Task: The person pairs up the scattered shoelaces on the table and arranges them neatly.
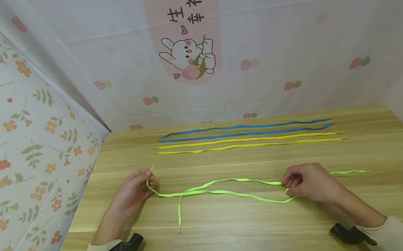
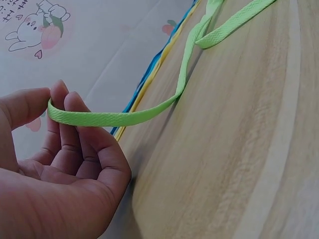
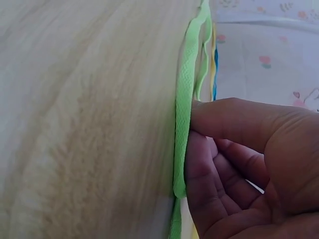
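Note:
Two neon green shoelaces (image 1: 193, 192) lie across the middle of the wooden table, crossing near their left part. My left hand (image 1: 133, 194) pinches one green lace near its tip, between thumb and fingers, lifting that end off the table. From there the lace (image 2: 119, 118) runs down to the wood in the left wrist view. At the other side my right hand (image 1: 313, 182) pinches a green lace near an end, its short tip poking out by the fingertips. Another stretch of green lace (image 1: 351, 172) passes behind the right hand and emerges to its right.
Behind the green laces, two yellow laces (image 1: 249, 146) and two blue laces (image 1: 241, 126) lie stretched out, roughly parallel. A printed curtain (image 1: 266, 34) hangs at the table's back edge, a floral one (image 1: 3, 163) at the left. Black wrist mounts (image 1: 125, 246) sit on both sleeves.

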Motion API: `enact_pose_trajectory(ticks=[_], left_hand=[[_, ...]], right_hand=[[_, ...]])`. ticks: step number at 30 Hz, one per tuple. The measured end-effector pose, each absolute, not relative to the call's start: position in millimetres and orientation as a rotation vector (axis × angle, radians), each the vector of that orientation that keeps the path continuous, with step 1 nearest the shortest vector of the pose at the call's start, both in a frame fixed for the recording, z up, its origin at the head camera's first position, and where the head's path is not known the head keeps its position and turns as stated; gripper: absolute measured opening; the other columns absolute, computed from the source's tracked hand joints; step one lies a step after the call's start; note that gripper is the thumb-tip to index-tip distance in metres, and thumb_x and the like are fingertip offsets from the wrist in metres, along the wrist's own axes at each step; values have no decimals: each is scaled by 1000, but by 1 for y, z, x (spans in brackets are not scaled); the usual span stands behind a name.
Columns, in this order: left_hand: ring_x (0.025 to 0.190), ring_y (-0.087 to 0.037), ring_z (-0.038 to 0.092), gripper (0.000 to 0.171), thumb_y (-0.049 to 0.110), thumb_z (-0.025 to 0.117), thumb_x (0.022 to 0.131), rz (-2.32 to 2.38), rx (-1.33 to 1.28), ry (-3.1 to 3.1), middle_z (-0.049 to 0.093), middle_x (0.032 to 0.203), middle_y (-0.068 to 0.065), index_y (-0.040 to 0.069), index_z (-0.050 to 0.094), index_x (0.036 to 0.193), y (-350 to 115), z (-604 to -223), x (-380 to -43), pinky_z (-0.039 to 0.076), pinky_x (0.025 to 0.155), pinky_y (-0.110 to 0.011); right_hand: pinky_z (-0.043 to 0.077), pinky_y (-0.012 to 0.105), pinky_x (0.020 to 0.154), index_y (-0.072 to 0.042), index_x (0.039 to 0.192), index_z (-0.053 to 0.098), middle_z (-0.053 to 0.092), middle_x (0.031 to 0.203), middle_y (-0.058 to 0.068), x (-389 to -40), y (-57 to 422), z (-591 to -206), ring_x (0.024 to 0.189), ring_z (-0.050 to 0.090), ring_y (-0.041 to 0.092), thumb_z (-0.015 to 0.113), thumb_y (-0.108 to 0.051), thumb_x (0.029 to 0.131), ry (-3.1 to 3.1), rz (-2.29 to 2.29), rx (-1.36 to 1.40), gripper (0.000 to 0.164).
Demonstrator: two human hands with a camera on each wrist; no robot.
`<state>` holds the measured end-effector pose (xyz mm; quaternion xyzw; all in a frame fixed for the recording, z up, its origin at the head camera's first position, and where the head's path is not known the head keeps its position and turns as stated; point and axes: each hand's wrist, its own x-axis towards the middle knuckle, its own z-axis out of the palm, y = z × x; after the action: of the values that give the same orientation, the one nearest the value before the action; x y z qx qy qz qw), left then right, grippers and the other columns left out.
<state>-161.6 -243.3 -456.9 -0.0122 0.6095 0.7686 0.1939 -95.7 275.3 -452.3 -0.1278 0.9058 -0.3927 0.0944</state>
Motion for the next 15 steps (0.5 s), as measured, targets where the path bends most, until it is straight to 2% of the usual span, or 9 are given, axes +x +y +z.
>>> enact_pose_trajectory(ticks=[15], left_hand=[[88, -10, 60, 31, 6, 45, 117, 2181, -49, 1677, 67, 94, 3, 16, 68, 100, -244, -460, -162, 52, 83, -27]], right_hand=[[56, 25, 66, -17, 88, 80, 71, 78, -15, -95, 271, -453, 73, 65, 3, 81, 4, 86, 2794, -1098, -500, 21]])
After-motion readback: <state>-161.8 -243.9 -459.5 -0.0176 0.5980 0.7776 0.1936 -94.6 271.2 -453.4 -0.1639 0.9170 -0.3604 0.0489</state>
